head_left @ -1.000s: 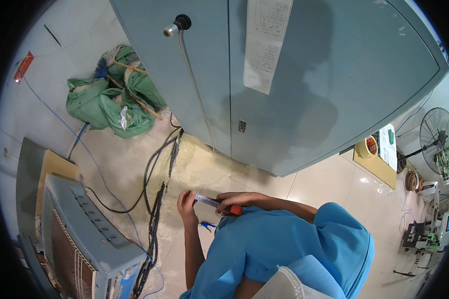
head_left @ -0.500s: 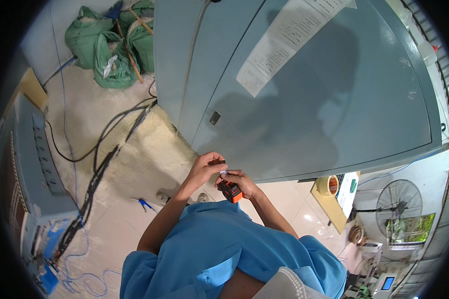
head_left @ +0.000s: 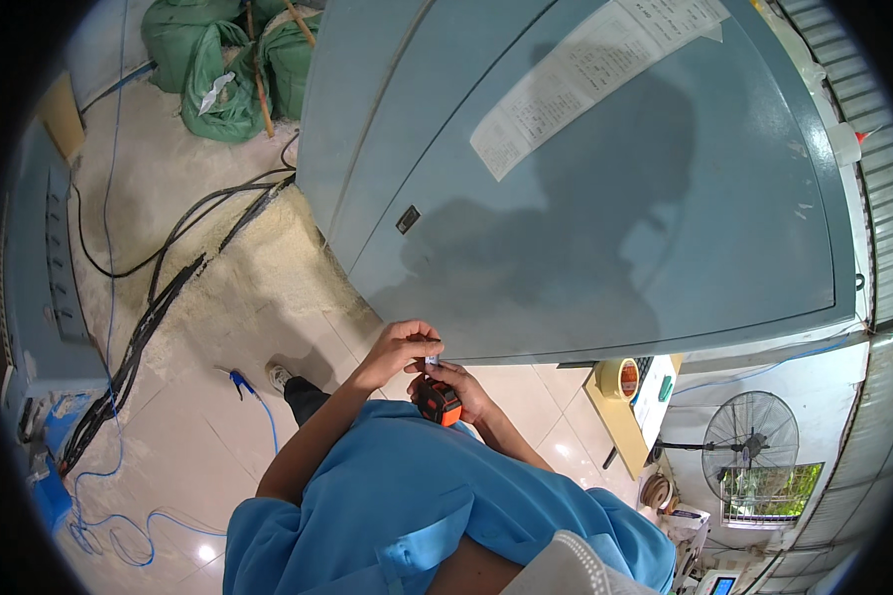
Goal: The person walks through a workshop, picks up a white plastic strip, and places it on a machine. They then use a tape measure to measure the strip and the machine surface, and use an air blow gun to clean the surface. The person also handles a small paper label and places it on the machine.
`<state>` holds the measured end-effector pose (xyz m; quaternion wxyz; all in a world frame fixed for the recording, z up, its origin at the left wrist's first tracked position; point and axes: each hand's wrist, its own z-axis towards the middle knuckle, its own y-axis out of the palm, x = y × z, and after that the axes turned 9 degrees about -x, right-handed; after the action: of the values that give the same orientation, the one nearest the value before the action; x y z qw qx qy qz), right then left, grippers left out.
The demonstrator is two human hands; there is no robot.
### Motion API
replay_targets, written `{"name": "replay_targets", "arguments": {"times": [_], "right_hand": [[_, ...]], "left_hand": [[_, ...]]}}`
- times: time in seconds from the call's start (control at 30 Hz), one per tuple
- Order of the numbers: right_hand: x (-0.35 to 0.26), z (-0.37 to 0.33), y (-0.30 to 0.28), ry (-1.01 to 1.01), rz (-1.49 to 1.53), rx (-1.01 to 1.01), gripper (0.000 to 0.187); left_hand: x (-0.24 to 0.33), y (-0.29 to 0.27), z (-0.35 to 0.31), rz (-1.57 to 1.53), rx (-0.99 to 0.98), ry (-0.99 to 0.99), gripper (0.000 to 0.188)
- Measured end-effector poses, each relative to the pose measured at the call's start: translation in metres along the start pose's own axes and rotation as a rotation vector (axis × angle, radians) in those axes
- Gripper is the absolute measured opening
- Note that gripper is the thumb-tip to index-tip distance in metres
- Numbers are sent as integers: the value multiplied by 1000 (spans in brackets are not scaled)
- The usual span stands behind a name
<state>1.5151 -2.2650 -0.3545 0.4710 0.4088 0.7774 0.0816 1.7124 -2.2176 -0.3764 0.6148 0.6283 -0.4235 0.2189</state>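
In front of my blue shirt, my right hand (head_left: 466,389) is closed around a black and orange tape measure (head_left: 439,402). My left hand (head_left: 399,355) meets it from the left with fingers pinched together. A small pale piece (head_left: 433,363) shows between the fingertips of both hands. It may be part of the tape's blade, but it is too small to be sure. Just beyond my hands stands a large grey-blue cabinet (head_left: 566,278), with a printed paper sheet (head_left: 556,94) on its face and a small dark latch (head_left: 408,219).
Black cables (head_left: 174,288) cross the dusty floor at left, near a blue air gun (head_left: 238,382) on a hose. Green sacks (head_left: 223,99) stand at the far left. A table with a tape roll (head_left: 617,380) and a fan (head_left: 751,436) are at right.
My view has shifted and my left foot now shows beside the air gun. My hands, still together with the tape measure, sit slightly left; the dark bit at my left fingertips no longer shows.
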Motion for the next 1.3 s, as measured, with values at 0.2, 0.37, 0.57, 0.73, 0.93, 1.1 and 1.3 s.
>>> {"name": "replay_targets", "arguments": {"times": [0.2,0.37,0.57,0.73,0.93,1.1,1.3], "right_hand": [[-9,-3,-7,61,-166,-81,40],[-5,-1,-16,-8,-256,-34,36],[13,5,-11,-84,42,-78,33],[11,4,1,-32,69,-41,42],[4,3,7,-4,33,-14,48],[8,4,4,28,69,10,47],[14,5,-7,25,109,1,46]], "left_hand": [[-5,1,-4,-3,15,52,17],[-6,1,-3,-26,21,77,17],[-10,-1,2,-57,15,99,16],[-9,-2,4,-88,5,80,19],[-16,-6,4,-96,42,58,21],[-24,-6,7,-131,73,54,21],[-16,-6,9,142,141,96,32]]}}
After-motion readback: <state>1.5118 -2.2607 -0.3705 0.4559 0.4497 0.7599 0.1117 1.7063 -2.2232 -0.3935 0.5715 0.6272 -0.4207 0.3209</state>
